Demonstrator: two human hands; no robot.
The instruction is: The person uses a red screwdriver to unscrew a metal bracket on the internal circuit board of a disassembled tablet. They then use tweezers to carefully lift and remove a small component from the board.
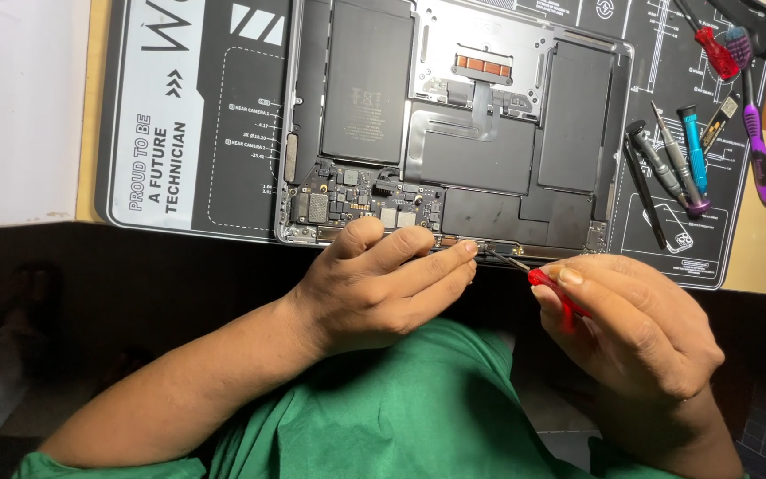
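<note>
An opened laptop [454,124] lies bottom-up on a black work mat [179,133], its black battery cells and circuit board [361,200] exposed. My left hand [383,284] rests curled on the laptop's near edge, fingertips touching the hinge area; I see nothing held in it. My right hand [631,333] grips a red-handled screwdriver [556,293]. The thin metal tip points left at the near edge of the laptop, close to my left fingertips.
Several screwdrivers and pry tools [676,160] lie on the mat to the right of the laptop, with a red one [711,44] and a purple tool [755,133] farther back. A white sheet [19,106] covers the table at left. My green shirt fills the foreground.
</note>
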